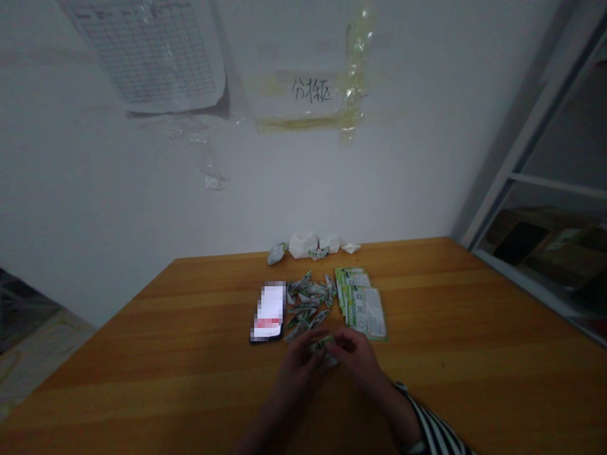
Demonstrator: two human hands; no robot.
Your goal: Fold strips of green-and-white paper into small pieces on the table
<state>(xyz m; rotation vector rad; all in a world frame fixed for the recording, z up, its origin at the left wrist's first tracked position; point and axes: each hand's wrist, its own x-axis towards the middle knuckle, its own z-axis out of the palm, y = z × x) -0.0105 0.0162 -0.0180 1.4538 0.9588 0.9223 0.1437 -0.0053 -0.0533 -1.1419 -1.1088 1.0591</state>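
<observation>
Green-printed paper strip (321, 343) sits pinched between your left hand (298, 361) and right hand (355, 357), fingers curled on it, strip partly hidden. Just ahead of your hands, folded silvery-green pieces (307, 303) lie heaped: many done. Ahead of your right hand, flat printed sheets (361, 304) lie unfolded: these remain. Ahead of your left hand, a phone (268, 311). Farthest off, white folded shapes (303, 245) at the far edge of the wooden table (450, 373).

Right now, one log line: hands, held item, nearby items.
left hand: pinches folded green-white paper strip | right hand: same strip | nearby: silver-green folded paper pile; green printed sheets; black smartphone
</observation>
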